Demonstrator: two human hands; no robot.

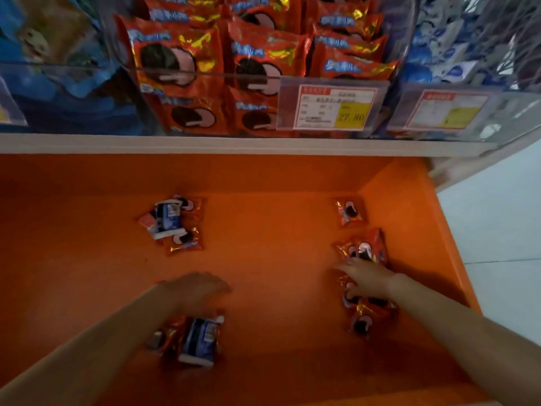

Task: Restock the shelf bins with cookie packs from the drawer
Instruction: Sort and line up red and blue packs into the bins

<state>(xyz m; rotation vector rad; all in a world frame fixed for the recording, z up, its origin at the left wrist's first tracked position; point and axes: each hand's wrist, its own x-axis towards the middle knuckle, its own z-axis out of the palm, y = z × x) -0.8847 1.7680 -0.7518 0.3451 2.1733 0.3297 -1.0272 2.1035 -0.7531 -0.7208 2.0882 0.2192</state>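
Cookie packs (363,250) are seen scattered in the drawer (263,230), right hand (367,278) laid straight-fingered on red ones, left hand (193,288) closure not determinable (blur); blue pack (199,338) beneath it could be gathered and misbinned with reds.

I am in a shop. The white shelf (234,145) before me carries clear plastic bins (222,75) packed with rows of identical red cookie packs (175,54), with blue packs (439,54) in the next bin. The bin fronts bear printed price tags (333,108), one reading 27.80 on yellow. Beneath the shelf an orange drawer (278,230) stands open, with pale floor tiles (503,224) to its right.
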